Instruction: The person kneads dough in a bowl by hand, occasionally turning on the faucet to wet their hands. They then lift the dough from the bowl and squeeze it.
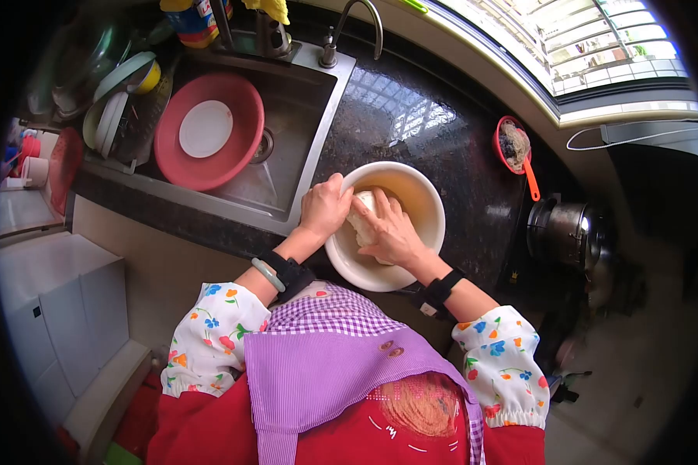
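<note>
A deep white bowl [354, 271] stands on the dark counter in front of me. Inside it lies a lump of white dough [360, 222], partly covered by my right hand [393, 234]. That hand reaches down into the bowl, its fingers curved over the dough and its thumb on the near side. My left hand [323, 206] is closed over the bowl's left rim, with the fingertips at the inner edge beside the dough. Part of the dough's underside and right side is hidden.
Left of the bowl is a steel sink [298, 167] with a red basin [167, 147] and a white plate [206, 129] in it. A faucet [328, 56] rises behind. At right are a red strainer [512, 145] and a stove burner [558, 229]. Dishes [112, 124] crowd the far left.
</note>
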Demonstrator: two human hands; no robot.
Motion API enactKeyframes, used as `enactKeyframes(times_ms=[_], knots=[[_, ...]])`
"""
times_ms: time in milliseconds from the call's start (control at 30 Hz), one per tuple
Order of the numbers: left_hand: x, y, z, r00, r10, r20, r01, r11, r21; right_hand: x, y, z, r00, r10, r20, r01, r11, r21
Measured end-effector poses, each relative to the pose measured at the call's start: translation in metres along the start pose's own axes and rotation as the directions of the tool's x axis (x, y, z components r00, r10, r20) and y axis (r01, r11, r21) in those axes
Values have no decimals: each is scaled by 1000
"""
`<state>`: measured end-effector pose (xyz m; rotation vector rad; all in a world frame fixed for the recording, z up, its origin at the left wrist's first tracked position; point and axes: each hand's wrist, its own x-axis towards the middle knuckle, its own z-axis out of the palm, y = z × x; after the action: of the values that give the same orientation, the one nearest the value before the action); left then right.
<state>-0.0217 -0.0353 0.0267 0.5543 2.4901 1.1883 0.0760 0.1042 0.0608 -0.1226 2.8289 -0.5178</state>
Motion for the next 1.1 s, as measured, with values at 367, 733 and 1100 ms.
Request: enactKeyframes(times_ms=[367, 733, 1100], knots=[[-4, 1, 2, 999, 15, -51, -14, 1000, 21, 33, 17, 19, 975, 139, -174, -98, 970, 222], [40, -5, -9, 999, 18, -29, -13, 985, 170, -19, 11, -58, 850, 391, -354, 179, 417, 891], [26, 88, -38, 877, 13, 481, 344, 682, -646, -7, -15, -56, 520, 653, -551, 615, 161, 772]])
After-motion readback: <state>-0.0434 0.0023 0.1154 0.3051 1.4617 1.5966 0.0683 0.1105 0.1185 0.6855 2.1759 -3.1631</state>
